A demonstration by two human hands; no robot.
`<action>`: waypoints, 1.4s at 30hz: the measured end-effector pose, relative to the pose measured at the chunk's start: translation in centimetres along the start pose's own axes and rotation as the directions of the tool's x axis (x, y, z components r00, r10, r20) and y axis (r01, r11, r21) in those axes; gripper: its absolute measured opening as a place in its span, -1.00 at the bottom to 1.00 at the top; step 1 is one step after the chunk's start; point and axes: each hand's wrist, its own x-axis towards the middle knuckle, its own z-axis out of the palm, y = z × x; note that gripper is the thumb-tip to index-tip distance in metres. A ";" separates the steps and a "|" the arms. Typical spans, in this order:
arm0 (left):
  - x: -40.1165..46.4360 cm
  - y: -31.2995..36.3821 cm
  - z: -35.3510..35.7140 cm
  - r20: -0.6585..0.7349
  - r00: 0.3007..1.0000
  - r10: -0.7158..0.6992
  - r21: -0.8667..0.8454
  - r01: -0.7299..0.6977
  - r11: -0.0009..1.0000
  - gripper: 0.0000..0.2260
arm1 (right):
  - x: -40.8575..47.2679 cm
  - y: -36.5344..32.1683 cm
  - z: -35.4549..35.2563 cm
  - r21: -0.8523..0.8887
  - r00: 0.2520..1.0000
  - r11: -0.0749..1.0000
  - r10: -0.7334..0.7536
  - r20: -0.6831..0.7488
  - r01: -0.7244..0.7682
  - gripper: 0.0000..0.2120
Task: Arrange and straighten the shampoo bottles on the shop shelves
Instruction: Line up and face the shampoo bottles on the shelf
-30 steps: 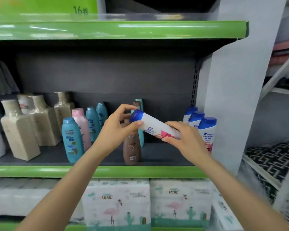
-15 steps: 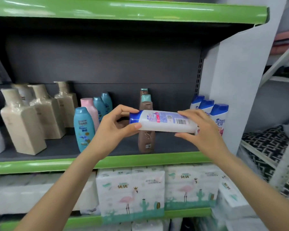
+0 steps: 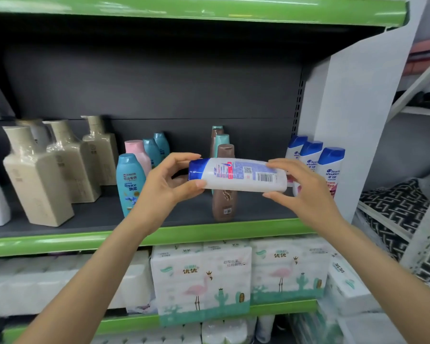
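Above shelf front | white blue-capped bottle held sideways, back label out, gripped at cap end by left hand, at base by right hand | not yet shelved | matching row upright far right | judged: midway, other rows look tidy

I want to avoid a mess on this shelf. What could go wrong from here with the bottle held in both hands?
1. The white bottle lies sideways between the left hand and right hand; a loose grip could drop it onto the brown bottle below.
2. Placed among the three blue-capped bottles standing close together, it may topple them.
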 end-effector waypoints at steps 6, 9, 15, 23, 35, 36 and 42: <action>0.1 0.0 -0.1 -0.036 0.991 -0.127 0.025 0.128 0.991 -0.71 | 0.1 -0.9 -0.3 0.300 0.979 0.934 0.168 0.117 -0.196 -0.76; 0.2 -0.2 0.1 -0.013 0.992 -0.125 0.018 0.125 0.992 -0.68 | 0.5 -0.7 -0.4 0.393 0.951 0.866 0.272 0.150 -0.310 -0.86; 1.8 -0.6 1.8 -0.091 0.995 -0.036 0.154 0.050 0.987 -0.81 | 0.5 0.2 -0.5 0.479 0.862 0.722 0.469 0.194 -0.500 -0.76; 4.6 0.4 6.0 -0.129 0.991 -0.043 0.033 0.047 0.998 -0.90 | 0.7 2.0 -2.4 0.571 0.804 0.579 0.514 0.299 -0.582 -0.74; 9.5 0.7 14.6 -0.129 0.973 0.194 0.475 -0.111 0.873 -0.73 | 4.2 6.5 -9.6 -0.009 0.976 0.979 0.204 0.083 -0.203 -0.93; 10.1 0.3 15.2 -0.131 0.971 0.198 0.504 -0.107 0.857 -0.71 | 4.8 6.9 -10.2 -0.017 0.980 0.983 0.185 0.075 -0.184 -0.92; 14.8 -2.4 18.0 -0.181 0.969 0.165 0.615 -0.019 0.788 -0.68 | 8.6 11.8 -12.2 -0.099 0.981 0.978 0.190 0.044 -0.185 -0.88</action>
